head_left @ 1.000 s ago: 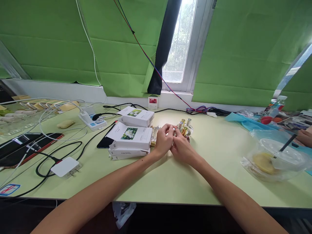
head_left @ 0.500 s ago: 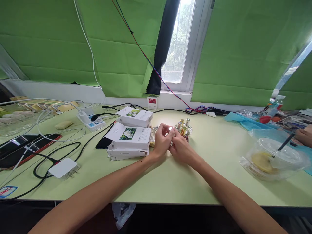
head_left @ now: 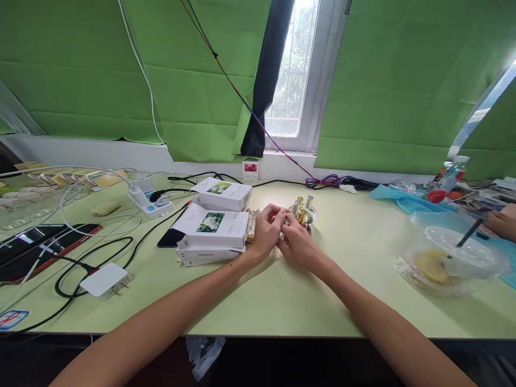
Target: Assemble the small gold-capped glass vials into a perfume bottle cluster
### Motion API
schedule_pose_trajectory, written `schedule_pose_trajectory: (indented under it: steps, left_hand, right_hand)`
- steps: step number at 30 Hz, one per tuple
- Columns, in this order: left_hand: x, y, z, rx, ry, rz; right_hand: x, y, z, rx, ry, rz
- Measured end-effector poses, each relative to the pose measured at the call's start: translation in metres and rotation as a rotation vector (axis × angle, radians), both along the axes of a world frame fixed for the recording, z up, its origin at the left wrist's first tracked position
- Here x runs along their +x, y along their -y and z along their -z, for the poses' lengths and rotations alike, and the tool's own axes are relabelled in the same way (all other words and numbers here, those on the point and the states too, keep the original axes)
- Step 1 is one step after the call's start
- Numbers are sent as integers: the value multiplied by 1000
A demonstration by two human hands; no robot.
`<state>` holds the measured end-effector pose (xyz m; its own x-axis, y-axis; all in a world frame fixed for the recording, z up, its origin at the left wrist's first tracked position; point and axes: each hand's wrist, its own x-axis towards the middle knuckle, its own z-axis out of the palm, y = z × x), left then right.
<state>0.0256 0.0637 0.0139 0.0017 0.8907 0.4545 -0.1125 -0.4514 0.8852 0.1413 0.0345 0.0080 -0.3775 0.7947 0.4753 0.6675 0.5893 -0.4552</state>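
Observation:
My left hand [head_left: 266, 230] and my right hand [head_left: 299, 239] meet over the table, fingertips pinched together around something small that my fingers hide. Just behind my right hand stand several small bottles with gold and silver caps [head_left: 300, 204]. Left of my left hand, more gold and silver pieces [head_left: 252, 223] lie against a stack of white flower-printed boxes [head_left: 213, 228]. Another white box [head_left: 223, 193] rests behind that stack.
On the left are a power strip [head_left: 149, 201], a white charger [head_left: 105, 279], looped cables and a dark phone [head_left: 44, 247]. At right sit a bagged cup [head_left: 455, 258], blue plastic [head_left: 395, 198] and another person's hand [head_left: 502, 221].
My hands stay pressed together in nearly the same place, with the fingers slightly shifted. The other person's hand at the right has moved toward the straw of the cup.

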Motion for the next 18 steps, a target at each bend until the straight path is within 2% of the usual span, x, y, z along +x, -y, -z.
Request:
schedule_pose_trajectory:
  steps: [6,12,18]
  left_hand:
    - [1,1,-1,7,-32,-6]
    - [1,7,3,48,-113,-72]
    - [1,14,5,12,-126,-112]
  right_hand:
    - [1,-1,1,29,8,-4]
    - [1,-2,3,45,-17,-44]
    - [1,1,-1,76,-41,-45]
